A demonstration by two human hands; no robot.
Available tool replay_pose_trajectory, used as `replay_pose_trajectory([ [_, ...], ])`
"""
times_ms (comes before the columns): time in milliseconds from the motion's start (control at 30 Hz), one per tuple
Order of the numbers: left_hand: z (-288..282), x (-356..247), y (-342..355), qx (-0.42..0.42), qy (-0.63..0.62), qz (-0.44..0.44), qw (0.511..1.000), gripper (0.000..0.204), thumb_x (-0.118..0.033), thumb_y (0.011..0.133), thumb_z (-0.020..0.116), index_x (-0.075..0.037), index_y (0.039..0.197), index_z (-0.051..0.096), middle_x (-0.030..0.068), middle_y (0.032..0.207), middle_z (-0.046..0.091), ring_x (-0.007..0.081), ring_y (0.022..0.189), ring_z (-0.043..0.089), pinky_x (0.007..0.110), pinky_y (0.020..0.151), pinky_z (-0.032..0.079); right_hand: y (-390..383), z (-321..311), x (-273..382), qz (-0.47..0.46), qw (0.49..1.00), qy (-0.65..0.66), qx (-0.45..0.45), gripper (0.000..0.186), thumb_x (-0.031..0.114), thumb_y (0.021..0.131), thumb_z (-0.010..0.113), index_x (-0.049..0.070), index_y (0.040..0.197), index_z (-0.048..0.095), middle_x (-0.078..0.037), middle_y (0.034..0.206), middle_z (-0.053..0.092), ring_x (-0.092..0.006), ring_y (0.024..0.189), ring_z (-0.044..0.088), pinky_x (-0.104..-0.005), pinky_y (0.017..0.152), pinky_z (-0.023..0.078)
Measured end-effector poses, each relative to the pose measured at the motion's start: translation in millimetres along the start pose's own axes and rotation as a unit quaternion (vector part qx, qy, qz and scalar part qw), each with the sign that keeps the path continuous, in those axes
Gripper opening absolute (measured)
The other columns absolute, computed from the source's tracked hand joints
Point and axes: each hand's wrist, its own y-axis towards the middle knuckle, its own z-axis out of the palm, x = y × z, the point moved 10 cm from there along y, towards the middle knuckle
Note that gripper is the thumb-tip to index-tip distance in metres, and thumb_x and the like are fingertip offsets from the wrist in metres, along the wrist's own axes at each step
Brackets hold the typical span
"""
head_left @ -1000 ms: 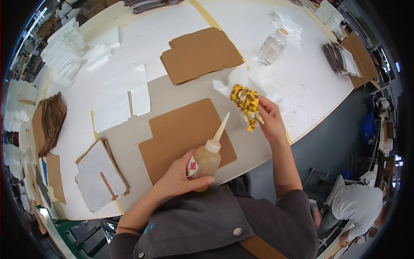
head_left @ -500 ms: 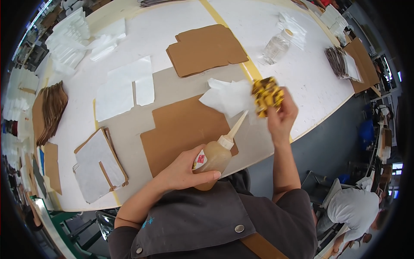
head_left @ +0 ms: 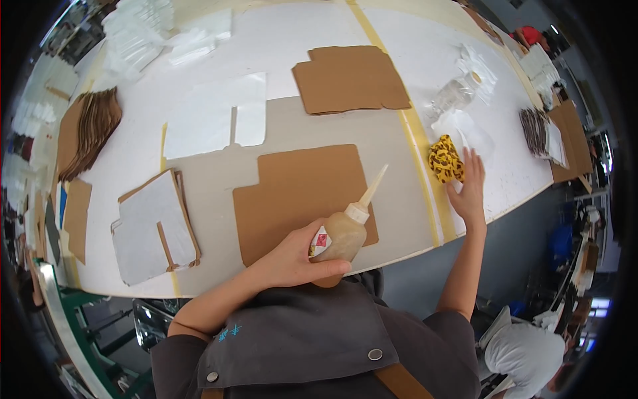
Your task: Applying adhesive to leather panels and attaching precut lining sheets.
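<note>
My left hand [head_left: 300, 258] is wrapped round a squeeze bottle [head_left: 348, 234] of amber liquid, its long pale nozzle tilted up to the right. The bottle is above the near edge of a flat brown sheet [head_left: 286, 193] with a notched corner. At the right, my right hand [head_left: 470, 189] is open with its fingers stretched out. It is right beside a crumpled yellow-and-black patterned cloth [head_left: 444, 159] on the table; whether the thumb touches it I cannot tell. Behind the cloth lies a crumpled thin white sheet [head_left: 468, 130].
Farther off are stacked brown pieces [head_left: 352, 80], a white notched sheet [head_left: 216, 120] and a clear jar [head_left: 455, 93] lying at an angle. On the left are a white-topped pile [head_left: 149, 229] and a brown stack [head_left: 90, 133]. A person in a light shirt [head_left: 525, 349] is at lower right.
My right hand has moved right and let go of the patterned cloth, now on the table. The thin white sheet has shifted right, off the brown sheet's corner. The bottle stays in my left hand.
</note>
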Motion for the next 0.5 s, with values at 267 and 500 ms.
replay_pose_trajectory([
  [267, 15, 7, -5, 0.029, -0.061, -0.004, 0.998, 0.085, -0.047, 0.079, 0.079, 0.004, 0.135, 0.041, 0.0161, 0.121, 0.058, 0.0250, 0.112, 0.058, 0.035, 0.094, 0.047, -81, -55, 260, -0.447, 0.895, -0.012, -0.001, 0.054, 0.010, 0.083, 0.067, 0.014, 0.135, 0.055, -0.010, 0.143, 0.052, -0.0317, 0.136, 0.042, -0.0373, 0.088, 0.043],
  [500, -13, -17, -22, 0.057, -0.155, 0.099, 0.981, 0.076, -0.044, 0.093, 0.064, 0.002, 0.145, 0.034, 0.0236, 0.133, 0.053, 0.0324, 0.122, 0.055, 0.041, 0.097, 0.046, -53, -68, 230, -0.356, 0.894, 0.249, -0.113, 0.046, 0.016, 0.079, 0.075, 0.010, 0.121, 0.057, -0.014, 0.123, 0.063, -0.0312, 0.116, 0.059, -0.0389, 0.095, 0.048],
])
